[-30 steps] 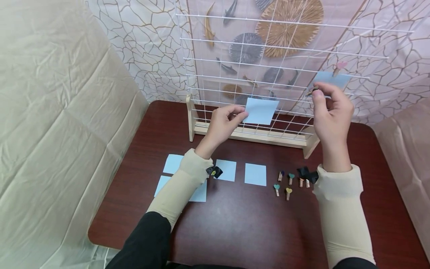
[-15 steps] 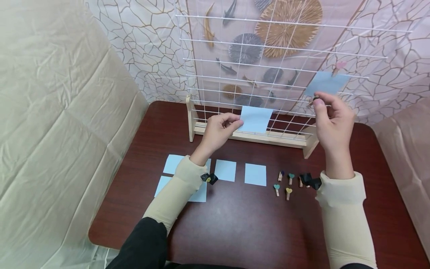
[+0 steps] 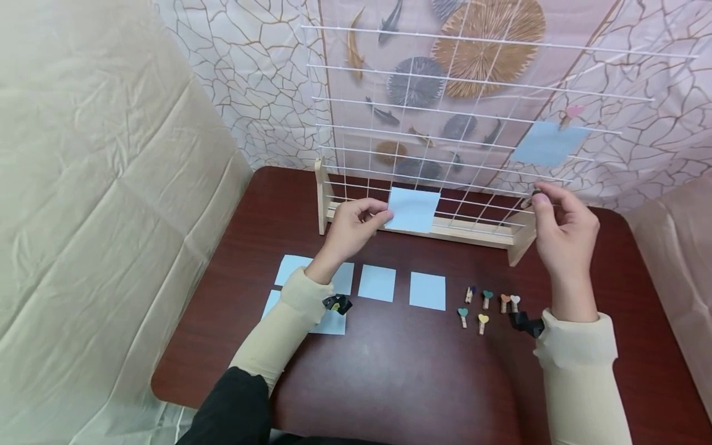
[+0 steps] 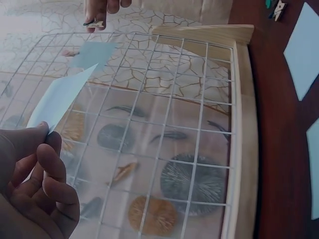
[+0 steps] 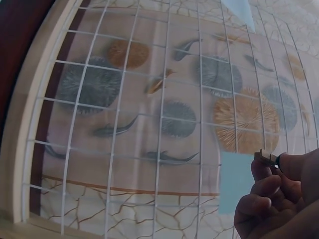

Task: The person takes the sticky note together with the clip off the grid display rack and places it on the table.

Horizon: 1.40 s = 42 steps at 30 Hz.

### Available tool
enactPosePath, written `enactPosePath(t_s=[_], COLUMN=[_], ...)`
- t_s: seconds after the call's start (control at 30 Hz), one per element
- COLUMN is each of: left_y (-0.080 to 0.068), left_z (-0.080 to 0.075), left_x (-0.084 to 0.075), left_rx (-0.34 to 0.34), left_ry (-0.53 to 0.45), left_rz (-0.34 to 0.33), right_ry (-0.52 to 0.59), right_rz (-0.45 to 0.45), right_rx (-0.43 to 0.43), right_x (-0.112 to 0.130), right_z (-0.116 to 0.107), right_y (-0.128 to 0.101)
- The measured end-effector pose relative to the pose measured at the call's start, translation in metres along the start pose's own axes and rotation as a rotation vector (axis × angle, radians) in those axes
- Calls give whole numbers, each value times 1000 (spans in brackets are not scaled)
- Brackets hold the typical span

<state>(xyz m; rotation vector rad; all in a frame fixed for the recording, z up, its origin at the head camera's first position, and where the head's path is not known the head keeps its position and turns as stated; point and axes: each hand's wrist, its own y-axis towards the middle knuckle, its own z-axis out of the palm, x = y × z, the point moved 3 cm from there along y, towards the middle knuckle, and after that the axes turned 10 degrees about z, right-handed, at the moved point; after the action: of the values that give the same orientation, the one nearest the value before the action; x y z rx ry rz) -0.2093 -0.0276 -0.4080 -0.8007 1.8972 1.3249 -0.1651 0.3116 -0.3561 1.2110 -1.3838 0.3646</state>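
Observation:
My left hand pinches one edge of a light blue paper square, held up in front of the white wire grid. In the left wrist view the paper bends a little above the thumb. My right hand holds a small wooden clothespin between thumb and index finger, near the grid's right end. Its dark decoration is mostly covered by the thumb. Another blue square hangs from the grid at the upper right under a clothespin with a pink heart.
Several more blue squares lie on the dark red table, some partly behind my left forearm. To their right are several heart clothespins. A wooden base carries the grid, with a patterned cloth behind it.
Both hands have come down, the left one also drifting left with its paper square. The right hand has moved away from the hanging square, still pinching the clothespin. The head view has shifted slightly.

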Motion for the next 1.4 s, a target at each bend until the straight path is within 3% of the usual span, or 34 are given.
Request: enactPosePath(t_s=[0.6, 0.87, 1.4], left_y=[-43, -66, -83], left_z=[-12, -12, -12], left_x=[25, 37, 47], left_rx=[17, 11, 20], left_ry=[-64, -56, -51], left_rz=[-169, -199, -265], right_ry=[-55, -104, -115], right_rz=[76, 102, 183], right_rx=[7, 0, -1], right_x=[-32, -31, -59], right_z=[-6, -9, -18], right_y=[-21, -33, -46])
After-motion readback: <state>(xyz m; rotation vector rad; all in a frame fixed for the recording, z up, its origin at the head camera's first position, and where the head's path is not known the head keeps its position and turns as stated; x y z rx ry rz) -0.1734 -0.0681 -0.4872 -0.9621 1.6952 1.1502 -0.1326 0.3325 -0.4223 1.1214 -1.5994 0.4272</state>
